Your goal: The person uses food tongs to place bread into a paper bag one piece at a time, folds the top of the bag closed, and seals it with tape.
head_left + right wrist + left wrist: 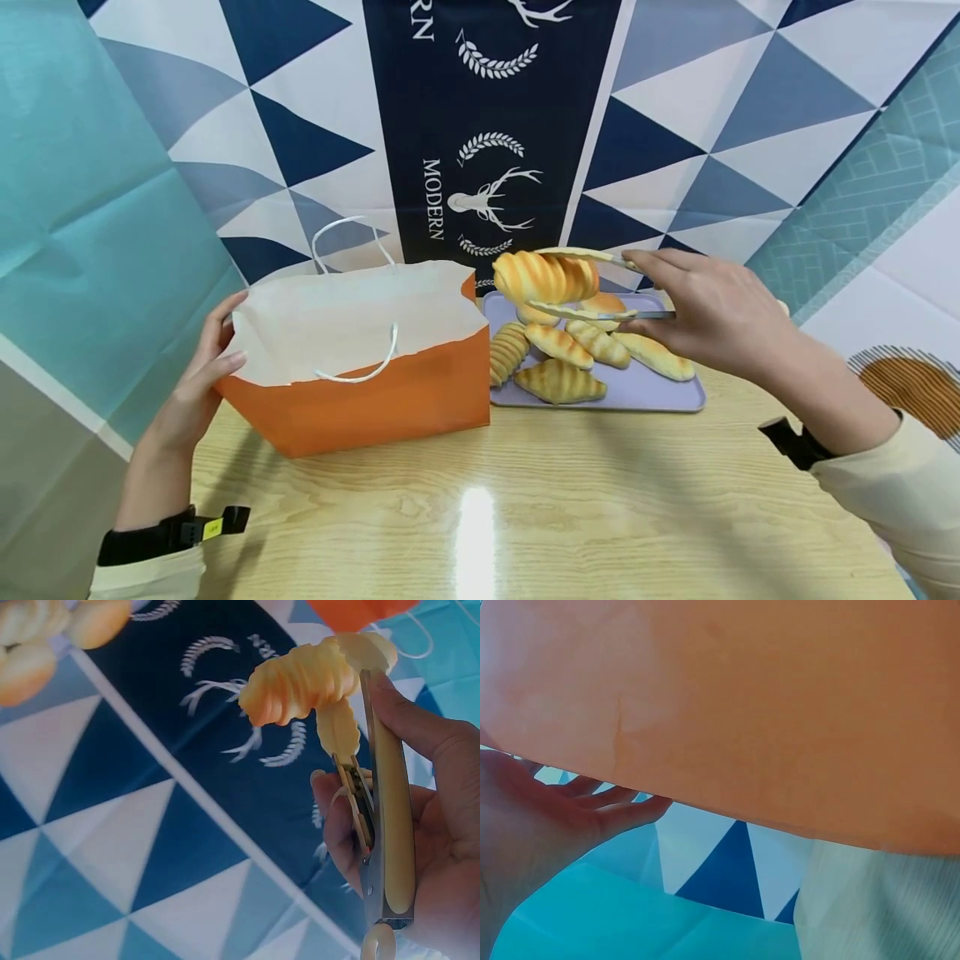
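Note:
In my right hand [716, 312] I grip a pair of tongs [391, 817] with cream-coloured tips and metal arms. A ridged golden bread roll [546, 277] is pinched between the tips, raised above the tray, just right of the bag's opening. My left hand [201, 375] holds the left end of an orange paper bag [375, 412], thumb over the near side and fingers at the back edge. The bag has a white inside and white cord handles; its mouth gapes toward me. In the left wrist view, the bag's orange side fills most of the picture above the fingers.
A lilac tray [645, 400] with several breads, among them a striped croissant-like piece [561, 382] and a long roll [656, 357], sits right of the bag. Both stand on a wooden table [570, 500]. A patterned cloth [480, 108] hangs behind.

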`<state>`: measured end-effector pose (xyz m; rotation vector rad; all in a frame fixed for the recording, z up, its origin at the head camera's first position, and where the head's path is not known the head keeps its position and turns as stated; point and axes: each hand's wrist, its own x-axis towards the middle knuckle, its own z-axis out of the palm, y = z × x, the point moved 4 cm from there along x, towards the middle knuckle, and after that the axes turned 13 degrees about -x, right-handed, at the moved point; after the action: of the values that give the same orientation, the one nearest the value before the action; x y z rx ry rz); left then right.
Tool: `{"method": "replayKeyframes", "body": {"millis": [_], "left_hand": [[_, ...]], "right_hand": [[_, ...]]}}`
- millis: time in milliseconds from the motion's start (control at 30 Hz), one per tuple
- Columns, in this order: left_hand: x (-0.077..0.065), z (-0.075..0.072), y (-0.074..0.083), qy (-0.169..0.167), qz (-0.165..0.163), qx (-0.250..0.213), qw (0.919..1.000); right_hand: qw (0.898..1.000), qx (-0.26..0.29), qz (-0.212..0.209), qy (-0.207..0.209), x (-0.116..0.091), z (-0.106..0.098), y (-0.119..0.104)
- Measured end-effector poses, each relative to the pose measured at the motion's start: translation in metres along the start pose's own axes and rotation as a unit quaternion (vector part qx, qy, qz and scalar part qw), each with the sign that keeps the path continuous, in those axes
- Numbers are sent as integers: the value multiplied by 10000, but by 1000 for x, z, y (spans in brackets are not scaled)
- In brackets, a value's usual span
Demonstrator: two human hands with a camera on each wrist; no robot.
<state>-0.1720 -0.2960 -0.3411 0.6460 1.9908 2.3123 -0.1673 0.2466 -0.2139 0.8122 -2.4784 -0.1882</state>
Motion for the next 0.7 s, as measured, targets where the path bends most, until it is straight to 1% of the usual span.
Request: {"method": "replayKeyframes", "body": {"millis": [167, 333, 433, 633, 700], "left_hand": [[2, 2, 0, -21, -21, -41, 10000], [3, 2, 1, -15, -75, -15, 10000], [2, 1, 1, 5, -101, -12, 9999], [0, 1, 1, 26, -175, 31, 9998], [0, 2, 2, 18, -206, 56, 9998]], "right_hand": [[9999, 47, 35, -133, 17, -15, -9], [9993, 104, 28, -361, 33, -24, -21], [9991, 102, -81, -406, 44, -28, -31], [9982, 194, -527, -210, 65, -32, -49], [9974, 288, -618, -216, 71, -31, -54]]}}
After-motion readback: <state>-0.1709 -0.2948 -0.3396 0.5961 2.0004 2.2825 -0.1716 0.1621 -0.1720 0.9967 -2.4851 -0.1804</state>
